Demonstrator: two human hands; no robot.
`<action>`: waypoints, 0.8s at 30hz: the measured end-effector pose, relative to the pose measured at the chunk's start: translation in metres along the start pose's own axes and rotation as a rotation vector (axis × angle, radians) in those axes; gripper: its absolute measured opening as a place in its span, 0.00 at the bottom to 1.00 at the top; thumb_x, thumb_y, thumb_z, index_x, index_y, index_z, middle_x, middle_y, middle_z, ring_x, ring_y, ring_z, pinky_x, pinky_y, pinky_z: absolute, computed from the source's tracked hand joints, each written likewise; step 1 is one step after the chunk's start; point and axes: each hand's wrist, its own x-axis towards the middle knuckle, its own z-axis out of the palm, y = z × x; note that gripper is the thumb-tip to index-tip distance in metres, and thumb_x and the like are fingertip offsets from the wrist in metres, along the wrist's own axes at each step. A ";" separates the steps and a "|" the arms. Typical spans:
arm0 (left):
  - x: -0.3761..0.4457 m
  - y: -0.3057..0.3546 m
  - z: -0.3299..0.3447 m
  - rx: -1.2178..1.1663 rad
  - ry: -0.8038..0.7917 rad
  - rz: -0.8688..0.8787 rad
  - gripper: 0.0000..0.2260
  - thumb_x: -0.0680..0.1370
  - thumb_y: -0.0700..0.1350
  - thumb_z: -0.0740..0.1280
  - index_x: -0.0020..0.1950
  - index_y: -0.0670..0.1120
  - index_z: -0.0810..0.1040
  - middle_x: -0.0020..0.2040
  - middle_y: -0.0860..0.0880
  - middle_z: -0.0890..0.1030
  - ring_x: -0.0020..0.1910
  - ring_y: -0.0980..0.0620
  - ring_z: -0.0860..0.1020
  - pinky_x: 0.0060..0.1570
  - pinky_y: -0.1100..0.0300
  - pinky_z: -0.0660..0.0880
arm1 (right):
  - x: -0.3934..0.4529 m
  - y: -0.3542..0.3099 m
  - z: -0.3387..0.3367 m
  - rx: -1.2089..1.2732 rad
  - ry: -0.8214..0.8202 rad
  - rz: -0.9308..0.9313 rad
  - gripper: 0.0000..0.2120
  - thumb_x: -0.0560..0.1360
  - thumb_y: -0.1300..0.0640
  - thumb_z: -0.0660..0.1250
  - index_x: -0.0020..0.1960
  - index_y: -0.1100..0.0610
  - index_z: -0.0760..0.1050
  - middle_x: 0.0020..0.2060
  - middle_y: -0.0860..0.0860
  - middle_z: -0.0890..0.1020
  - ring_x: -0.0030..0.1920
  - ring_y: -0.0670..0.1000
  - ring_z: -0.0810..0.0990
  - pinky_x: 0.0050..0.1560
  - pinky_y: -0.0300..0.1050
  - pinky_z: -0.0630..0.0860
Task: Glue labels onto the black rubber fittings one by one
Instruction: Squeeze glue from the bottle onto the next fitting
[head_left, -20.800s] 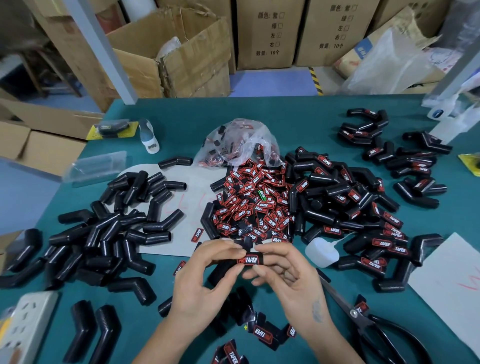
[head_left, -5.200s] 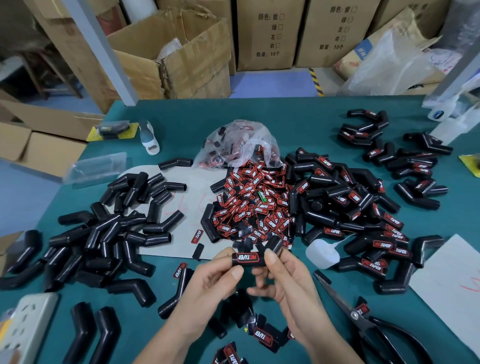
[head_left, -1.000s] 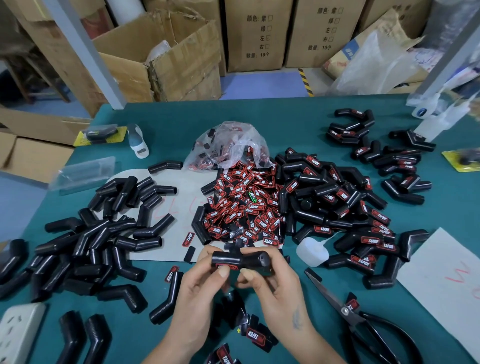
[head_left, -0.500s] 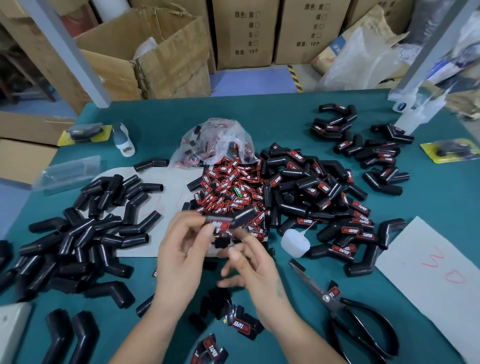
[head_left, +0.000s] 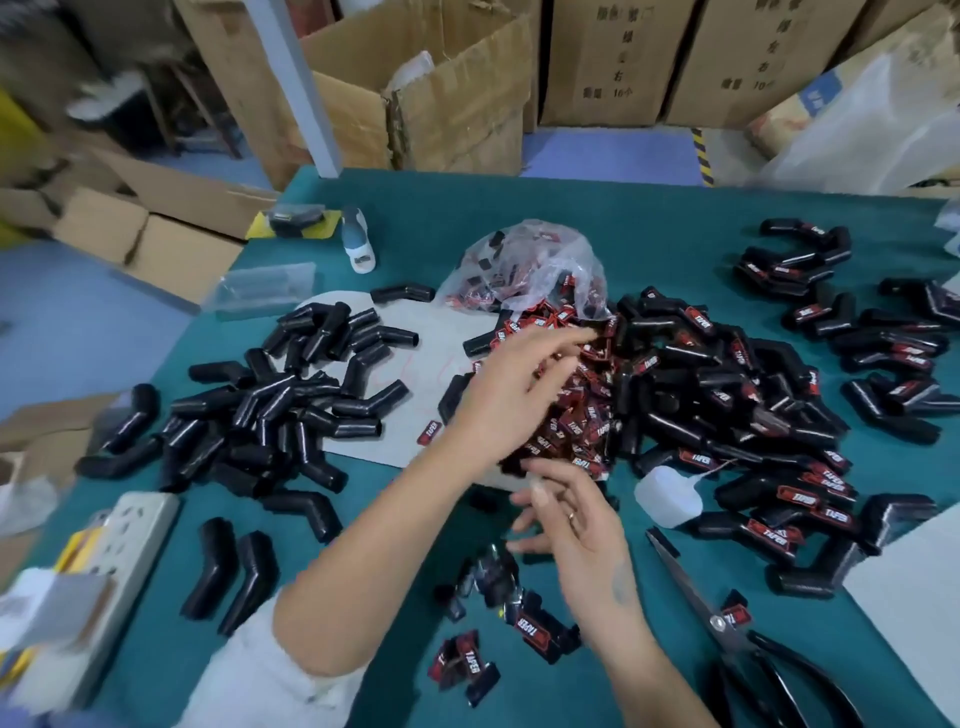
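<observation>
Left hand (head_left: 511, 395) stretched over label pile (head_left: 582, 415); right hand (head_left: 576, 525) loose.

a heap of red-and-black labels (head_left: 576, 415), printed "taper", is piled at the middle of the green surface (head_left: 649, 234), spilling from a clear plastic bag (head_left: 524, 265). unlabelled black rubber fittings (head_left: 270, 410), bent like elbows, are heaped to the left. labelled fittings (head_left: 727, 400) are stacked just right of the labels, with more (head_left: 857, 322) scattered at the far right.
</observation>
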 end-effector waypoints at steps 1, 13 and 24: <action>-0.010 -0.015 -0.016 0.160 0.054 -0.003 0.13 0.84 0.42 0.67 0.68 0.50 0.83 0.59 0.50 0.81 0.59 0.51 0.78 0.57 0.56 0.75 | -0.003 -0.001 0.000 -0.041 0.006 -0.031 0.09 0.83 0.53 0.65 0.58 0.43 0.82 0.47 0.50 0.85 0.43 0.48 0.84 0.43 0.45 0.84; -0.080 -0.106 -0.086 1.029 0.181 -0.077 0.12 0.74 0.37 0.79 0.55 0.37 0.82 0.53 0.37 0.83 0.56 0.34 0.80 0.61 0.38 0.74 | -0.040 -0.027 -0.075 -0.565 0.636 -0.436 0.20 0.80 0.52 0.72 0.69 0.43 0.70 0.64 0.31 0.70 0.59 0.59 0.78 0.55 0.50 0.79; -0.109 -0.037 0.000 -0.999 -0.087 -0.268 0.18 0.82 0.44 0.68 0.72 0.51 0.78 0.51 0.46 0.80 0.48 0.48 0.79 0.54 0.54 0.78 | 0.005 -0.044 -0.084 -0.745 0.277 -0.141 0.14 0.79 0.53 0.73 0.57 0.36 0.76 0.53 0.36 0.84 0.53 0.43 0.81 0.52 0.44 0.76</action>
